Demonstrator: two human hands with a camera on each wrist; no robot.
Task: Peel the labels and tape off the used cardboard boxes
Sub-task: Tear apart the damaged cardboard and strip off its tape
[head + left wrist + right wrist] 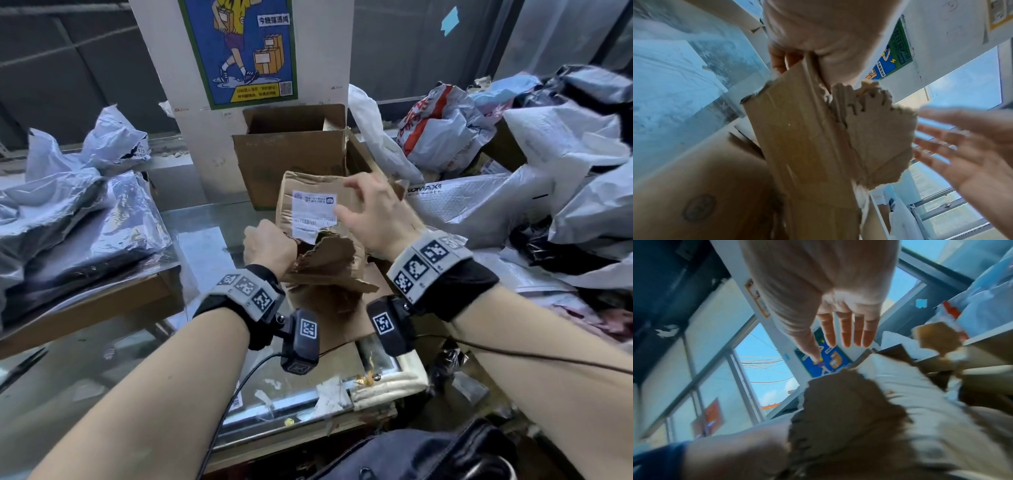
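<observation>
The left hand (269, 248) pinches the torn edge of a flattened cardboard box (325, 260), thumb and fingers clamped on the board and holding it up over the tabletop (205, 240). The right hand (371, 214) hovers spread and holding nothing, just beside the white shipping label (313, 212) on the upper face. The board looks light, soft and creased, already ragged, so it would likely tear with the label; the label's ripped lower edge seems the best place to start a peel. An open carton (291, 161) stands behind, grey plastic mailers (68, 212) heaped either side, a poster (239, 51) on the pillar
</observation>
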